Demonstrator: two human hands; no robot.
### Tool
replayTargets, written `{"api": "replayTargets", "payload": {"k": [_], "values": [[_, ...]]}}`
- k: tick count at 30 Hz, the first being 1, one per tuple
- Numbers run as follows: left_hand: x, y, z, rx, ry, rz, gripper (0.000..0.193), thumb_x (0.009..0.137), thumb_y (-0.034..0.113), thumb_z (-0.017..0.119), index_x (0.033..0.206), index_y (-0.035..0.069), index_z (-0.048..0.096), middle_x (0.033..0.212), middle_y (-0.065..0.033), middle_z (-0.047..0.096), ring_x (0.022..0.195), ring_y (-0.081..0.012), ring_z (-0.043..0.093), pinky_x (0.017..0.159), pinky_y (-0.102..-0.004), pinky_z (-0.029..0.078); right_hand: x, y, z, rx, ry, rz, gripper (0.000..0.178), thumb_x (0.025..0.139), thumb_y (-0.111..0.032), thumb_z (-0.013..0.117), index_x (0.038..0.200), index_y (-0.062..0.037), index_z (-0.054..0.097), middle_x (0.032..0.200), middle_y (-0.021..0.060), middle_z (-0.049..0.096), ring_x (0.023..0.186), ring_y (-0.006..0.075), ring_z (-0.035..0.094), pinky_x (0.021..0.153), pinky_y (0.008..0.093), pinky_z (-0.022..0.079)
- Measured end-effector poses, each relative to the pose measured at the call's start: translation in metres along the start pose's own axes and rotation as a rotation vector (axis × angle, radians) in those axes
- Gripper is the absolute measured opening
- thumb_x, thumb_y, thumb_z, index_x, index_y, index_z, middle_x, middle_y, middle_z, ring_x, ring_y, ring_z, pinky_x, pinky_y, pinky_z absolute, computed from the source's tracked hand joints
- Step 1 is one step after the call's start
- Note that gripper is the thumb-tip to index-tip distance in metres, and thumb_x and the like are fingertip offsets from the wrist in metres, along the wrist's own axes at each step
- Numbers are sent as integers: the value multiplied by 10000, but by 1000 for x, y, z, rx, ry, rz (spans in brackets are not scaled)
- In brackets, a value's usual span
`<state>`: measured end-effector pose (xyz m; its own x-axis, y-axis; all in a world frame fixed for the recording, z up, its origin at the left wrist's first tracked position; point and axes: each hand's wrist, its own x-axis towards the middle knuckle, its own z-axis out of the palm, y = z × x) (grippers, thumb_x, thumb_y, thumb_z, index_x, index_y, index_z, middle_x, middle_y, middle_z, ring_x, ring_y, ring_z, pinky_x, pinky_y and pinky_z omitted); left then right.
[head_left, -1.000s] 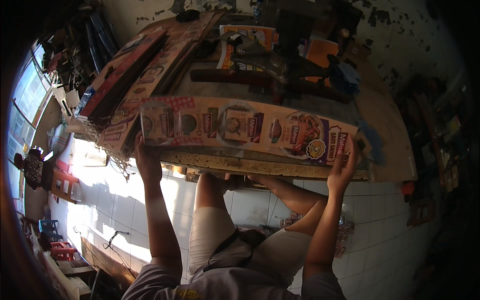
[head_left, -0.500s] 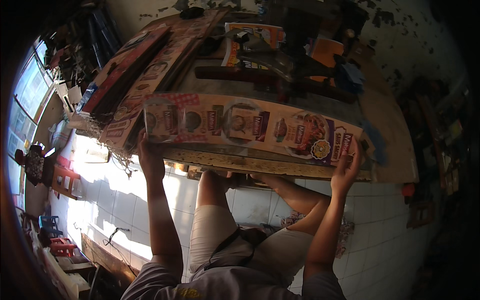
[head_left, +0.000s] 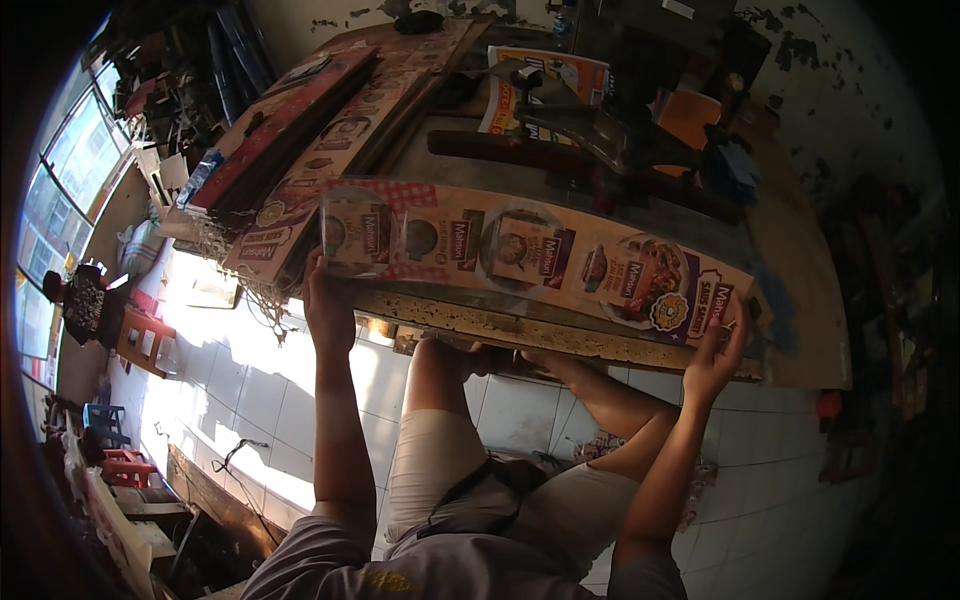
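Observation:
A long printed strip [head_left: 590,262] with food pictures, a red checked patch and a glossy surface is held across the front of the work table. My left hand [head_left: 328,300] grips its left end, fingers closed at the lower corner. At the opposite end, my right hand [head_left: 718,350] has its thumb and fingers around the right edge. The strip slants down toward the right, above the table's worn yellowish front edge [head_left: 530,332]. Whether its underside touches the tabletop, I cannot tell.
More long printed strips [head_left: 318,165] lie stacked at the table's left, beside a red one [head_left: 300,125]. Behind my strip stands a dark metal tool [head_left: 600,135] with a long bar. Orange printed sheets [head_left: 575,75] lie behind it. Frayed strings [head_left: 275,300] hang from the left corner.
The whole view has shifted, so the table, strip and hands appear farther right. Both hands keep the same hold, and the strip stays in about the same place over the table.

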<state>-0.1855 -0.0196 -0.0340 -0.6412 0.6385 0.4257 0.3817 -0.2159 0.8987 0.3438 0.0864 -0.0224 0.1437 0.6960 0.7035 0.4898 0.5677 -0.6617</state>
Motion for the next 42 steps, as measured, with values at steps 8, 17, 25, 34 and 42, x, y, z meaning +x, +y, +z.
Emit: {"api": "replayTargets", "payload": {"k": [8, 17, 25, 34, 42], "values": [[-4, -9, -2, 145, -18, 89, 445, 1067, 11, 574, 1510, 13, 535, 1503, -132, 572, 1281, -239, 621, 1045, -357, 568, -1, 2, 2, -8, 21, -7, 418, 1159, -59, 509, 1576, -40, 542, 1503, 120, 604, 1163, 146, 654, 960, 303, 540], [2, -17, -9, 172, -48, 69, 535, 1029, 16, 642, 1548, 21, 509, 1561, -151, 544, 1342, -269, 599, 1126, -378, 527, -3, 16, -1, -52, 19, 1, 426, 1143, -28, 507, 1567, -30, 546, 1453, 129, 639, 1147, 165, 644, 988, 323, 529], [-2, -9, -5, 97, -15, -61, 685, 959, 11, 754, 1585, 16, 477, 1634, -187, 512, 1454, -301, 557, 1188, -405, 491, -1, 16, 0, -97, 39, -75, 440, 1149, -32, 494, 1587, -47, 535, 1415, 110, 643, 1062, 123, 656, 932, 280, 532], [-5, -11, 0, 138, 8, 147, 364, 1193, 153, 410, 1471, -23, 566, 1442, -93, 587, 1286, -192, 619, 1092, -349, 543, -1, 8, 1, -76, 65, -129, 434, 1148, -62, 526, 1580, -33, 530, 1521, 138, 594, 1200, 163, 662, 985, 324, 546], [2, 0, -5, -414, -64, -185, 416, 1056, -58, 592, 1470, -38, 556, 1448, -110, 604, 1293, -229, 627, 1126, -378, 550, -4, 9, 3, -29, 77, -78, 494, 1140, -72, 548, 1622, -16, 455, 1614, 167, 526, 1432, 258, 568, 1169, 403, 488]]}}
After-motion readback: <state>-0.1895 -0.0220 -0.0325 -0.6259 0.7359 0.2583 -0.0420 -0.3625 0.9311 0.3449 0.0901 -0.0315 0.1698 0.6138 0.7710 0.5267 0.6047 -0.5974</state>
